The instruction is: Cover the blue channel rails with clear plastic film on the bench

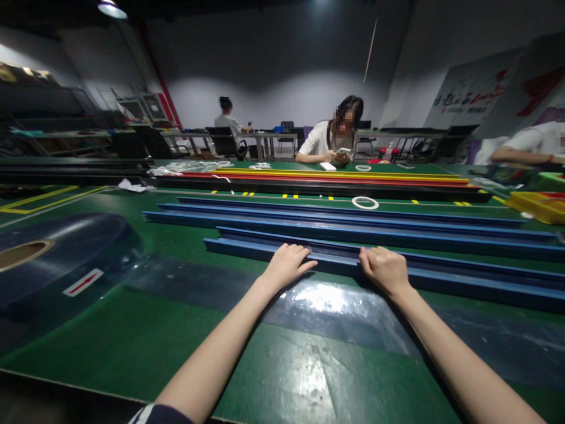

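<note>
A long blue channel bar (468, 280) lies across the green table in front of me. My left hand (288, 266) has its fingers curled over the near wall of the bar, with the thumb along the front. My right hand (385, 268) is closed round the same bar a little further right; its fingertips are partly hidden. Just below both hands, a strip of clear plastic film (326, 300) runs flat along the table from a large roll of film (88, 235) on the left, marked with a red-arrow label (83, 282).
Behind my bar lie more blue channel bars (353, 227), then yellow, red and black bars (326, 179). A white ring (365, 202) rests between them. A yellow tray (538, 206) stands at the right. Across the table sits a person (324, 141) holding a phone.
</note>
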Motion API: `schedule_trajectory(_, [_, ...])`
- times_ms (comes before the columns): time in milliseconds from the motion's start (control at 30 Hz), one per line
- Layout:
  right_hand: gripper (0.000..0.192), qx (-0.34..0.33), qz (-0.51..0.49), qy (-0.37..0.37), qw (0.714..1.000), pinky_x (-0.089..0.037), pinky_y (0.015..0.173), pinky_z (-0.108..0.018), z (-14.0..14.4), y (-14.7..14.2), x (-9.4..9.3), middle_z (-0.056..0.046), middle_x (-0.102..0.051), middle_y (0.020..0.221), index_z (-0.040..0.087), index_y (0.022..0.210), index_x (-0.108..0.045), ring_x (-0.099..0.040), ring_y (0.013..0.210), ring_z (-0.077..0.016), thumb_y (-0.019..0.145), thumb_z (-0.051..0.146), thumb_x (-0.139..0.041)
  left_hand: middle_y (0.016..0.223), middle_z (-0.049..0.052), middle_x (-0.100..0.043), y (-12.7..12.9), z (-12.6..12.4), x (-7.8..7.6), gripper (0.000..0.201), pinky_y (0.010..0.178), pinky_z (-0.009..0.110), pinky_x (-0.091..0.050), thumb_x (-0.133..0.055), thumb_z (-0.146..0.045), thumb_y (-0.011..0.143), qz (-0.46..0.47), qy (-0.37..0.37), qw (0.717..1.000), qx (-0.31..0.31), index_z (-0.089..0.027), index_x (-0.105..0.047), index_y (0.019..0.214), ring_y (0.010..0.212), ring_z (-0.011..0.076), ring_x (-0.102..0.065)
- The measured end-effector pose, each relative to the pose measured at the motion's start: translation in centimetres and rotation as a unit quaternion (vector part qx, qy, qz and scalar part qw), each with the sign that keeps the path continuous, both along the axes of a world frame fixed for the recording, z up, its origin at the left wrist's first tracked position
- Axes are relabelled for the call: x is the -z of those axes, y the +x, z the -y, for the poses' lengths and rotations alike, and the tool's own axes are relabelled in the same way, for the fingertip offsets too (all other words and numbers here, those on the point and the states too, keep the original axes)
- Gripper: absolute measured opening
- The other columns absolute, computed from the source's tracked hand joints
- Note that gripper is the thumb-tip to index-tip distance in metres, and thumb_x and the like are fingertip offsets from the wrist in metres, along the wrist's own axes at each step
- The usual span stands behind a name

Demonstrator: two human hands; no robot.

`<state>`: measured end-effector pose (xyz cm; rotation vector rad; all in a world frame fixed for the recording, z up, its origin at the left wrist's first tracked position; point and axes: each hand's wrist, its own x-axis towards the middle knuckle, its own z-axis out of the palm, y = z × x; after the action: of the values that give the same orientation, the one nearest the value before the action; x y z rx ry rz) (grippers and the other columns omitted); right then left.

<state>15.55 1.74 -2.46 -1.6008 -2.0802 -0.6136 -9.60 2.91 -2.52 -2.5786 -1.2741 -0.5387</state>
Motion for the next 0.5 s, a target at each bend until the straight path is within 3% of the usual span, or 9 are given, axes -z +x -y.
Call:
schedule_trajectory(200, [0.050, 0.046, 0.008, 0.005, 0.999, -0.017, 0.047, -0.025, 0.1, 1.5, 0.1, -0.007, -0.060, 0.052, 0.014, 0.049, -0.060, -0.045, 0.045, -0.0099, 0.086, 0.032, -0.031, 0.094, 0.003, -0.066, -1.4, 0.1, -0.4, 0.034, 0.074, 0.028, -0.035, -0.043, -0.048, 0.086, -0.021, -0.006, 1.000, -0.017, -0.021, -0.058, 0.099, 0.087, 0.0166, -0.058])
schedule_trajectory(500, [0.050, 0.147, 0.017, -0.010, 0.989, -0.020, 0.046, -0.025, 1.3, 6.5, 0.4, -0.011, -0.062, 0.056, 0.012, 0.049, -0.061, -0.049, 0.047, -0.0134, 0.084, 0.033, -0.032, 0.083, 0.004, -0.069, -4.9, -0.4, -2.2, 0.054, 0.063, 0.025, -0.037, -0.024, -0.052, 0.090, -0.015, -0.055, 0.991, -0.125, -0.019, -0.064, 0.073, 0.077, 0.0166, -0.062])
